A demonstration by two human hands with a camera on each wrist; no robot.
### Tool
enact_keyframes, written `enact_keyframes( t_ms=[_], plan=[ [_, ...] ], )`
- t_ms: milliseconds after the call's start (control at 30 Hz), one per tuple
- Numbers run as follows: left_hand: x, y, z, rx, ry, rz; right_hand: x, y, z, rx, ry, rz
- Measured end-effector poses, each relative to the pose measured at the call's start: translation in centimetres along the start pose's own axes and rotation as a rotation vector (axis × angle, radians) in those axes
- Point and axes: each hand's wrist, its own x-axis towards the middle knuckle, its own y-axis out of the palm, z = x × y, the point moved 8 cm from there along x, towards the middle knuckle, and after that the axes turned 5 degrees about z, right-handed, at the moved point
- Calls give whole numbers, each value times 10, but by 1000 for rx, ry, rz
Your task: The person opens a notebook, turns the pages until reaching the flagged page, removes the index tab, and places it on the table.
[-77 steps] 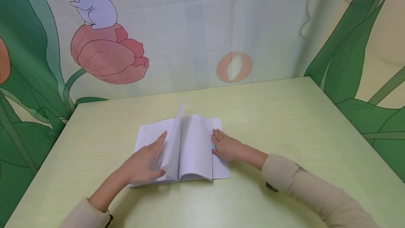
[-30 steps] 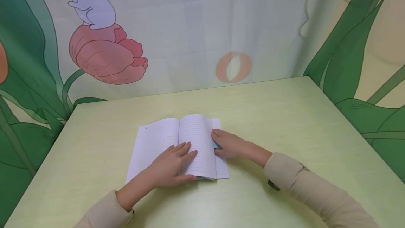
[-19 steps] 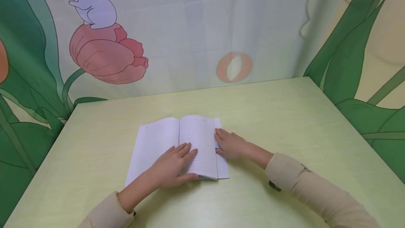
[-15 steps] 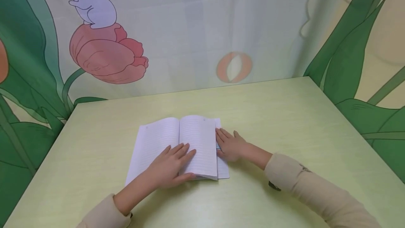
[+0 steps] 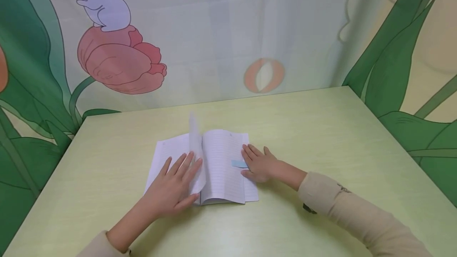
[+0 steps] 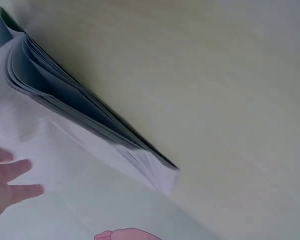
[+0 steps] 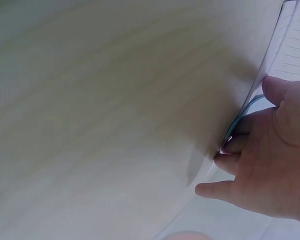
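An open notebook (image 5: 217, 181) with lined white pages lies on the table. Against a raised page (image 5: 195, 142) left of the spine, my left hand (image 5: 175, 185) rests with its fingers spread and straight. Only part of that left hand (image 6: 10, 182) enters the left wrist view, beside the notebook's fanned page edges (image 6: 80, 105). My right hand (image 5: 260, 165) lies at the notebook's right edge, fingers extended over the outer page margin. A light blue strip (image 5: 238, 163) runs from under it onto the right page. In the right wrist view, the blue strip (image 7: 240, 116) curves by the fingers.
The pale yellow-green table (image 5: 303, 126) surrounds the notebook. Behind it hangs a cloth backdrop (image 5: 200, 43) printed with a rabbit, a tulip and green leaves.
My left hand has moved left from the right page, and a page now stands up beside it. More of the blue strip shows on the right page. The right hand has barely moved.
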Motion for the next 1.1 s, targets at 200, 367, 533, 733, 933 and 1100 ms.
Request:
enact_keyframes(
  t_ms=[200, 367, 533, 733, 933, 1100],
  plan=[
    [-4, -18, 5, -56, 38, -154, -1, -1, 0, -5, 8, 15],
    [-4, -33, 7, -89, 67, -225, -4, -5, 3, 5, -6, 4],
    [-8, -39, 10, -84, 74, -232, -2, -3, 1, -12, 5, 11],
    [-12, -43, 19, -97, 36, -240, -1, -1, 0, -17, 2, 6],
    [-16, -45, 24, -91, 30, -218, -3, -4, 2, -8, -14, -6],
    [-18, -42, 29, -51, 24, -149, -3, -3, 1, -7, -10, -6]
  ],
)
